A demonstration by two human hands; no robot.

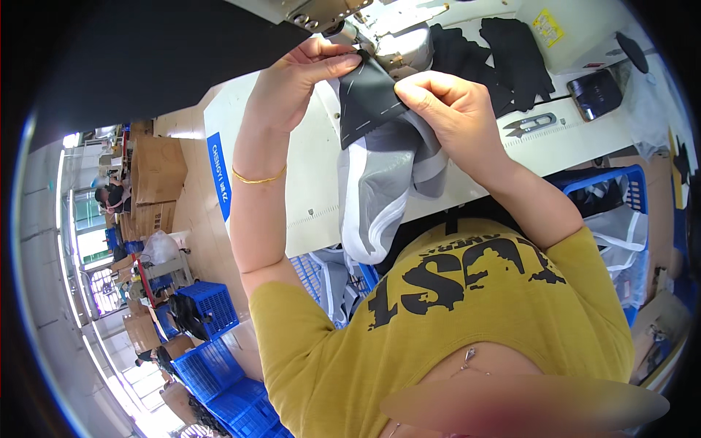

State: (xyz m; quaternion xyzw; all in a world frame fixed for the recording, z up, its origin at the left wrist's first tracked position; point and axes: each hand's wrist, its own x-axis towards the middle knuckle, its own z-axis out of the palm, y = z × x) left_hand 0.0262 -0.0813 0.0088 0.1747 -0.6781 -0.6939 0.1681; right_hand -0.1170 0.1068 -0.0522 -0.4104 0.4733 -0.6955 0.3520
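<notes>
Here, a dark grey fabric panel with white stitch lines [367, 98] is pinched between the left hand [296, 80] and right hand [445, 109]. It is held just before the white sewing machine [398, 44]; nothing is yet seen under the needle.

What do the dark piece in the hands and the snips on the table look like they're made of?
Dark piece: looks like thin woven cloth, matte, bending between left hand and right hand, with light stitch lines. Snips: likely metal, grey with a dull shine.

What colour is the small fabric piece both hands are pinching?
Dark grey fabric piece with thin white lines, clearest in the head view.
</notes>
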